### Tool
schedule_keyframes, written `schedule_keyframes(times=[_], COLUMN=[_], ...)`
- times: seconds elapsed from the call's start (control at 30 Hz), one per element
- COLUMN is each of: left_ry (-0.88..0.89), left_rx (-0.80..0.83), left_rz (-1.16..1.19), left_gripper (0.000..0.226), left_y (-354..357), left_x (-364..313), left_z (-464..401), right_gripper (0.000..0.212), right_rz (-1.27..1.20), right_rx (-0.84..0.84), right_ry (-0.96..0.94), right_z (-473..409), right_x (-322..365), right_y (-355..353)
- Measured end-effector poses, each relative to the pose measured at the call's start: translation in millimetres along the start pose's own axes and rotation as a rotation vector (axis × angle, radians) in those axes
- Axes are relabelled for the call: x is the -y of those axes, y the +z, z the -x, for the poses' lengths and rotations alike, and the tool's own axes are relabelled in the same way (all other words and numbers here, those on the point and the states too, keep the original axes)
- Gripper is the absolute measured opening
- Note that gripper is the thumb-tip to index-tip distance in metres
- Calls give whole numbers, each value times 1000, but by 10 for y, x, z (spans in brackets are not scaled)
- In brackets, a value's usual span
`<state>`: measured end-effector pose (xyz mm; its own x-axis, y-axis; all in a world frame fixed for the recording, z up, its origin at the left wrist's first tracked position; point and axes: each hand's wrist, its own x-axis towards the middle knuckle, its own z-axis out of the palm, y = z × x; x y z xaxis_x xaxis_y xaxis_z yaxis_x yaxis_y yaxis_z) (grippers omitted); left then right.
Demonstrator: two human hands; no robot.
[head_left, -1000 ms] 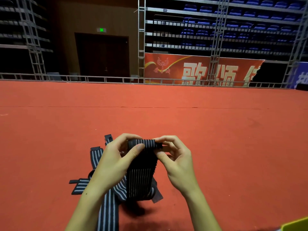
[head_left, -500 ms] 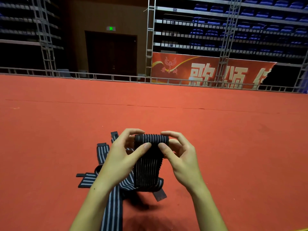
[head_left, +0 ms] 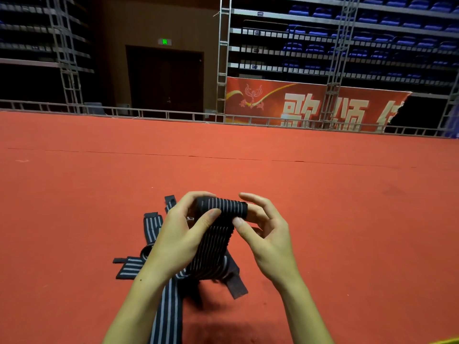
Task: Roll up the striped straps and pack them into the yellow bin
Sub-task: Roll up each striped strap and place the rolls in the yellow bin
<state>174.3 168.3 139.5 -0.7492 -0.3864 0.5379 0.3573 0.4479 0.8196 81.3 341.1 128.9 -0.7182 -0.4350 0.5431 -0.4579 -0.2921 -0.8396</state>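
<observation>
A black strap with thin white stripes is partly wound into a roll (head_left: 223, 207) held above the red floor. Its loose tail (head_left: 213, 247) hangs down to the pile. My left hand (head_left: 181, 234) grips the roll's left end, thumb pressed on the front. My right hand (head_left: 265, 234) pinches the right end between thumb and fingers. Under my hands lies a heap of other striped straps (head_left: 151, 224), one running toward me (head_left: 169, 309). A sliver of the yellow bin (head_left: 447, 341) shows at the bottom right corner.
Red carpet (head_left: 323, 207) spreads all around. A low metal railing (head_left: 149, 112) borders its far edge, with scaffold towers, a red banner (head_left: 310, 105) and dark seating behind.
The roll has grown thicker as my hands turned it, and the hanging tail is shorter. The view shifted slightly, so the bin corner nearly left the frame.
</observation>
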Motion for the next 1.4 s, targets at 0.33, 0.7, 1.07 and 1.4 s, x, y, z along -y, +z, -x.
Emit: schedule_keyframes(times=[0.33,0.7,1.07,1.4], left_ry=[21,-47,-23,13], left_rx=[72,74,135,258], left_rz=[-10,-87,-89,-124], left_gripper=[33,26,25,32], left_y=[-50,-99,-8,-8], left_x=[-28,2,-11,-69], left_z=[-7,-69,-7,26], right_gripper=[31,35,68,45], right_rz=[26,10,198,192], right_rx=[67,63,94,-24], right_ry=[15,0,55,-60], right_z=[-45,-51,65,34], right_x=[-2,-55,-124,-114], right_y=[-18,-23,112,141])
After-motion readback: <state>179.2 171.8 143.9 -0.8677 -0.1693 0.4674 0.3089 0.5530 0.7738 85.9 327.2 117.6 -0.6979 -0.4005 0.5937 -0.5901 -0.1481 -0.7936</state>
